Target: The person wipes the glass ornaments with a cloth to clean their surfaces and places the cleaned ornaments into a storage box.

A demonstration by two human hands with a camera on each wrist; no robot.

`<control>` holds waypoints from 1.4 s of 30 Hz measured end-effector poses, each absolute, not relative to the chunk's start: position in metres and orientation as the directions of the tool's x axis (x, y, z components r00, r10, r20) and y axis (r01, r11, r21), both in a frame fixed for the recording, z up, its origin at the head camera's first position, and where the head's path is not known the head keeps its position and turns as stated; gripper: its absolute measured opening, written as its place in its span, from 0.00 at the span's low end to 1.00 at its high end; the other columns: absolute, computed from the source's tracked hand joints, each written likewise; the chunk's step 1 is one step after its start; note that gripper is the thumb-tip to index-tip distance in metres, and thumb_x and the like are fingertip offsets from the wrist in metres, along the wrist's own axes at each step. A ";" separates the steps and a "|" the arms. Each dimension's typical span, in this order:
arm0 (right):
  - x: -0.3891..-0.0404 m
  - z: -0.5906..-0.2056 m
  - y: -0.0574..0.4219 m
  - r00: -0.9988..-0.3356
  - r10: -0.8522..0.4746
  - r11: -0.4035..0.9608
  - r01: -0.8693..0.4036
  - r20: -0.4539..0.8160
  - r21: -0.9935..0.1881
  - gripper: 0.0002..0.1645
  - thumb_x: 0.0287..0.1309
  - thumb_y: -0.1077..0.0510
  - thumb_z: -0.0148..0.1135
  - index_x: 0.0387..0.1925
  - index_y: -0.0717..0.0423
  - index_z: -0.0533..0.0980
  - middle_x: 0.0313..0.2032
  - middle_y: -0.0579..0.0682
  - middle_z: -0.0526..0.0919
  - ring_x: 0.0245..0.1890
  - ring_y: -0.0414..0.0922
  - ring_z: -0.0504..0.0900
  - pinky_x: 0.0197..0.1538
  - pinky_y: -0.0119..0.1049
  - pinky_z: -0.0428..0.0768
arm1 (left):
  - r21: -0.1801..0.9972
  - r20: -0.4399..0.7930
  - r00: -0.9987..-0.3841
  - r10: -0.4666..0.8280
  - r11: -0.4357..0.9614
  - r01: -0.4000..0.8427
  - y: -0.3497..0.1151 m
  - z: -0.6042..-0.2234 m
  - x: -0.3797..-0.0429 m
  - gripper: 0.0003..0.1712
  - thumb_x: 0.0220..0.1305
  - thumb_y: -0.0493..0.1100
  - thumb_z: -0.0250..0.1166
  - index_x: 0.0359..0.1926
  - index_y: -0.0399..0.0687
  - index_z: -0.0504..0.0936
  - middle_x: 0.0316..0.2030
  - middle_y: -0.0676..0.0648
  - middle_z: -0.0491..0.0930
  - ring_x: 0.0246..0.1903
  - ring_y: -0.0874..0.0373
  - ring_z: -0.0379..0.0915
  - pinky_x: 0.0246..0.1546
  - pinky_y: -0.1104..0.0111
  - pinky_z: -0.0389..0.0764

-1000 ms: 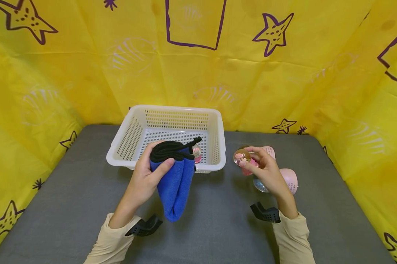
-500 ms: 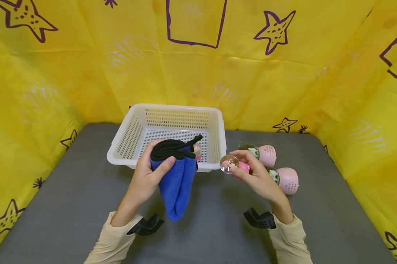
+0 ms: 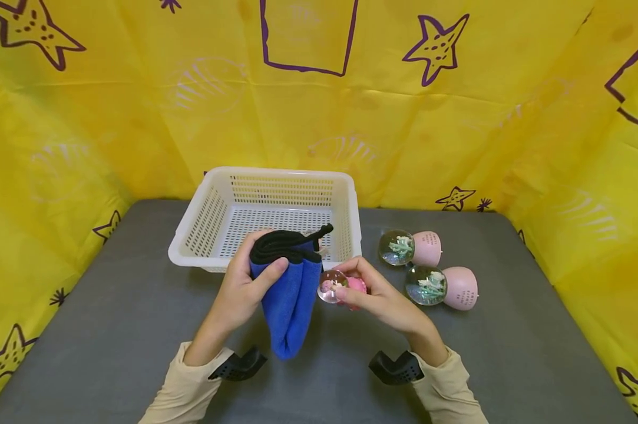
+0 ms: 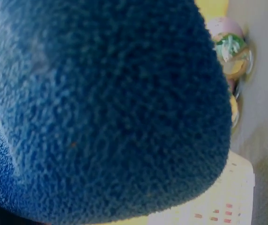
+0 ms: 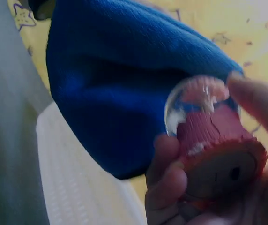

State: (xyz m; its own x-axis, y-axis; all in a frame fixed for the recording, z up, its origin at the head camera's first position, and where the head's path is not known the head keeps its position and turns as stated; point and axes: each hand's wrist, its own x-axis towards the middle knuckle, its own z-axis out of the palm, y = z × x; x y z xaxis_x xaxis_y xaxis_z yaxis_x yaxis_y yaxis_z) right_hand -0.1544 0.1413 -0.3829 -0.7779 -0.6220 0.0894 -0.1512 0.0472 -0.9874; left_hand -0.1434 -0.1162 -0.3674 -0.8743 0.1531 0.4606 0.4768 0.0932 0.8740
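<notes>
My left hand [image 3: 247,288] grips a folded blue cloth [image 3: 289,306] with black edging, its lower end hanging down. In the left wrist view the cloth [image 4: 110,112] fills most of the picture. Between thumb and fingers, my right hand [image 3: 384,300] holds a small snow globe [image 3: 333,286] with a pink base, right beside the cloth. The right wrist view shows a pale pink figure inside that snow globe [image 5: 204,101] and the flat underside of its base. Behind the hands stands a white plastic basket [image 3: 178,250]; the cloth hides part of its inside.
Two snow globes with pale pink bases lie on their sides at the right, one farther back [image 3: 427,248] and one nearer [image 3: 460,288]. They rest on the grey table [image 3: 509,353]. Yellow printed fabric [image 3: 382,123] surrounds the table at the back and sides.
My right hand has carried the pink-based snow globe leftward, from beside the two lying globes to the cloth. The left hand still holds the cloth, shifted slightly right.
</notes>
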 end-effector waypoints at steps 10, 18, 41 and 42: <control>-0.146 -0.383 0.130 -0.775 -0.622 -0.045 -0.107 0.111 -0.993 0.26 0.63 0.67 0.59 0.59 0.68 0.61 0.54 0.51 0.73 0.48 0.36 0.78 0.50 0.27 0.79 | 0.886 0.366 -0.847 0.386 0.135 0.444 -0.103 -0.373 -0.139 0.31 0.65 0.36 0.66 0.67 0.49 0.68 0.62 0.45 0.75 0.61 0.59 0.70 0.63 0.72 0.70; -0.147 -0.386 0.126 -0.802 -0.559 -0.107 -0.185 0.213 -0.977 0.19 0.67 0.66 0.55 0.53 0.75 0.64 0.48 0.48 0.74 0.46 0.34 0.78 0.49 0.24 0.78 | 0.890 0.276 -0.831 0.483 0.198 0.410 -0.104 -0.376 -0.139 0.49 0.54 0.41 0.76 0.73 0.62 0.61 0.69 0.52 0.68 0.68 0.56 0.63 0.70 0.70 0.62; -0.142 -0.382 0.124 -0.752 -0.479 -0.018 -0.507 0.453 -0.861 0.24 0.51 0.77 0.65 0.50 0.67 0.71 0.50 0.66 0.77 0.46 0.36 0.79 0.44 0.29 0.82 | 0.864 0.444 -0.827 0.345 0.081 0.497 -0.107 -0.370 -0.138 0.30 0.60 0.31 0.68 0.64 0.43 0.73 0.59 0.43 0.78 0.59 0.62 0.74 0.62 0.74 0.71; -0.143 -0.383 0.123 -0.752 -0.468 -0.005 -0.523 0.464 -0.853 0.23 0.52 0.77 0.65 0.51 0.67 0.71 0.51 0.66 0.77 0.46 0.36 0.79 0.44 0.28 0.81 | 0.871 0.422 -0.825 0.376 0.085 0.485 -0.107 -0.370 -0.138 0.34 0.59 0.32 0.70 0.66 0.46 0.71 0.62 0.45 0.76 0.61 0.62 0.72 0.64 0.73 0.70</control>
